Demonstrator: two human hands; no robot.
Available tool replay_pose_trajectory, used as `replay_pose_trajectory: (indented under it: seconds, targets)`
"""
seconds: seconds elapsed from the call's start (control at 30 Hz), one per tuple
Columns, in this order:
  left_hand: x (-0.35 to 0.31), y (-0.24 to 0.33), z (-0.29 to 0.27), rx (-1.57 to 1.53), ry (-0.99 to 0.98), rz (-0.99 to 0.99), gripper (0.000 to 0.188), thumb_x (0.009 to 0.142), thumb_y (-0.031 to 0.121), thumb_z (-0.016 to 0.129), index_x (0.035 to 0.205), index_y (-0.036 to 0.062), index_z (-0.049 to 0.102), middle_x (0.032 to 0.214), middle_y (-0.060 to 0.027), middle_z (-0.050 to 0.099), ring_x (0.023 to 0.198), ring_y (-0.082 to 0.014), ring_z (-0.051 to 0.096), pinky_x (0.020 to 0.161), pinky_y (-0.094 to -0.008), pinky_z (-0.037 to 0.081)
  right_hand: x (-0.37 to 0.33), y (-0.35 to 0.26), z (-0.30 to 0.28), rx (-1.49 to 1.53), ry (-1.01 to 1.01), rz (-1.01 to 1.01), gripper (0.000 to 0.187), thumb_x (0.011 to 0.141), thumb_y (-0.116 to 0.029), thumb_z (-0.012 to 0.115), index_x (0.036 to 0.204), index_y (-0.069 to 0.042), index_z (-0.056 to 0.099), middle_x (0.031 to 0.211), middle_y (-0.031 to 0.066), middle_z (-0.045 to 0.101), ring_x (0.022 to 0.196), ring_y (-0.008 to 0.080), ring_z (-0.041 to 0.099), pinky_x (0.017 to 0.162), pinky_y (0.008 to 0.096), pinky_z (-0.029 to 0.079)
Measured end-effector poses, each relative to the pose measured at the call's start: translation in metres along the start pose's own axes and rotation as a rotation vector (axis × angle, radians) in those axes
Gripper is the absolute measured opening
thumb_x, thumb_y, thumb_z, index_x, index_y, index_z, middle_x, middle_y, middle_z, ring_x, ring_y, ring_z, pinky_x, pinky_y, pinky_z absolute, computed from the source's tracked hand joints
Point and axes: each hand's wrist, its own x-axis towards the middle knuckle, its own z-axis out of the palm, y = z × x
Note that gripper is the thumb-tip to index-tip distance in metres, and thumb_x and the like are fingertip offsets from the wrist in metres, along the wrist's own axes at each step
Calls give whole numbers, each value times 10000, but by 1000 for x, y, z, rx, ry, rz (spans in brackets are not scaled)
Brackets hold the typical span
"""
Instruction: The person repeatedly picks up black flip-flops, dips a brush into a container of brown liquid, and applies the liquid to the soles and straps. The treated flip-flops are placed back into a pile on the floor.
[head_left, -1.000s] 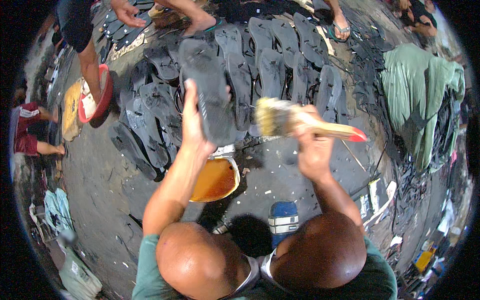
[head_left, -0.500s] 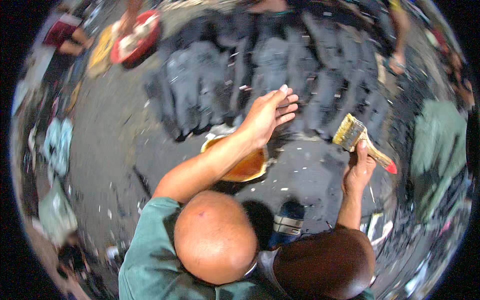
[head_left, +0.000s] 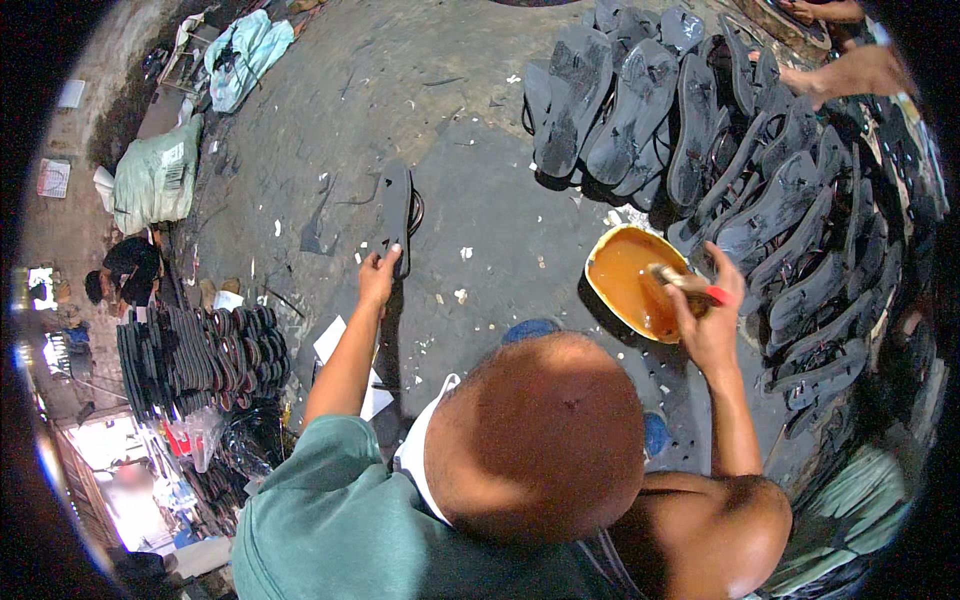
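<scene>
My left hand [head_left: 377, 280] grips the near end of a dark grey sandal [head_left: 398, 195], held on edge with its thin black straps facing right. Over to the right, my right hand [head_left: 713, 325] is closed around a paintbrush [head_left: 664, 273] with a red handle end. Its bristles dip into an amber, glue-like liquid, where their tips are hidden. The liquid fills a yellowish-rimmed container [head_left: 598, 252] on the dark floor. Close beyond the container lie rows of grey sandals [head_left: 645, 95], many showing wet-looking dark patches on their soles.
Stacked sandals [head_left: 205, 350] stand at the left, near a pale green sack [head_left: 158, 180] and a light blue plastic bag [head_left: 245, 60]. White paper [head_left: 330, 338] lies beside my left forearm. Another person's arm [head_left: 860, 75] reaches in at the upper right, beside the rows. Scraps dot the floor.
The view has swung left. My left hand was empty above the container and now holds a sandal farther left. My right hand has brought the brush from the right down into the container.
</scene>
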Motion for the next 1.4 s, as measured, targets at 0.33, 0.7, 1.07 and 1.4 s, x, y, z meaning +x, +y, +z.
replay_pose_trajectory:
  seconds: [0.33, 0.7, 1.07, 1.4]
  targets:
    - [0, -6, 63, -40, -12, 282, 784, 734, 249, 825, 1355, -36, 441, 1181, -208, 569, 1119, -304, 541, 1009, -404, 394, -40, 7, -35, -217, -206, 66, 281, 863, -349, 689, 854, -68, 693, 866, 126, 615, 846, 337, 591, 790, 449, 441]
    - [-41, 86, 96, 318, -144, 611, 844, 721, 527, 790, 1362, 44, 528, 1318, -245, 536, 1246, -384, 491, 1042, -483, 369, -54, -2, -51, -13, 16, 31, 249, 853, -307, 715, 927, -70, 693, 848, 115, 595, 816, 333, 581, 777, 428, 448]
    - [-88, 216, 59, -892, -590, 255, 643, 889, 507, 660, 1273, 8, 529, 1094, -106, 650, 899, -178, 638, 761, -339, 539, -62, 7, -63, 306, -172, 366, 332, 899, -309, 673, 1058, -17, 685, 1000, 146, 700, 973, 287, 660, 971, 396, 460]
    - [-255, 378, 142, -1212, -1126, 538, 691, 871, 617, 611, 1244, 40, 543, 1133, -82, 650, 953, -213, 666, 873, -378, 552, 35, -58, -75, 858, 477, 157, 309, 954, -216, 635, 1091, 57, 680, 996, 72, 704, 915, 115, 624, 816, 299, 489]
